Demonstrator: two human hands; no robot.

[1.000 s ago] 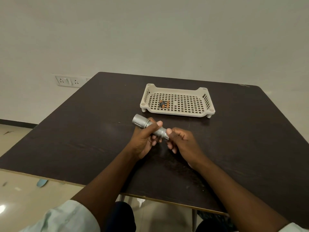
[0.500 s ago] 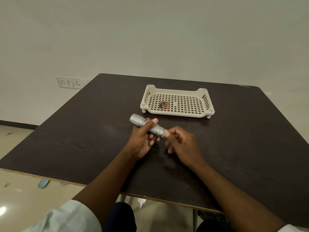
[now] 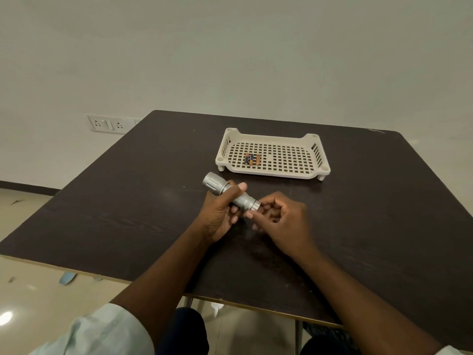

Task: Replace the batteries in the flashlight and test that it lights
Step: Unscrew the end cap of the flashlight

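A silver flashlight [image 3: 216,184] lies slanted above the dark table [image 3: 384,213], its head pointing up-left. My left hand [image 3: 220,216] grips its barrel, thumb across the top. My right hand [image 3: 279,219] pinches the tail cap [image 3: 255,205] at the flashlight's lower right end with curled fingers. Several small batteries [image 3: 252,159], orange and dark, lie in the left part of a cream perforated tray [image 3: 314,172] farther back on the table.
A wall socket panel [image 3: 107,123] sits on the wall at the left, behind the table's far left edge. The table's near edge runs just below my forearms, with tiled floor beyond it.
The flashlight and both hands shifted slightly left and down. My right fingers changed their hold on the tail cap end.
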